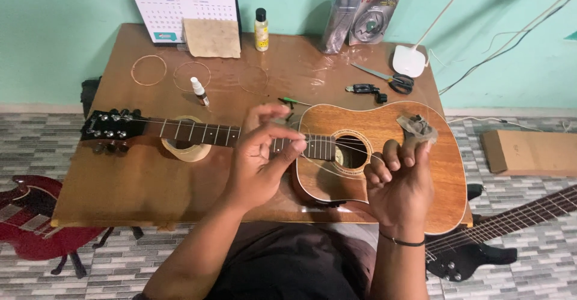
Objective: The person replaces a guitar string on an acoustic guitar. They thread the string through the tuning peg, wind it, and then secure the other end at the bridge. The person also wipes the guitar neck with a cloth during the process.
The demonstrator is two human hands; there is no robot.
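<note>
1. Two hands work over the acoustic guitar, which lies flat on the wooden table with its headstock off past the left fingers and its body under the right fingers.
2. The left hand hovers above the neck by the soundhole; thumb and forefinger are pinched nearly closed, seemingly on a thin string, though the string is too fine to be sure.
3. The right hand is curled shut around a small grey cloth that sticks up above its fingertips.
4. To do this well, I judge, keep the pinch light and the string taut between both sets of fingers.
5. Keep the cloth folded round the string, not bunched beside it.
6. The scissors lie beyond the right fingers, well apart.
</note>
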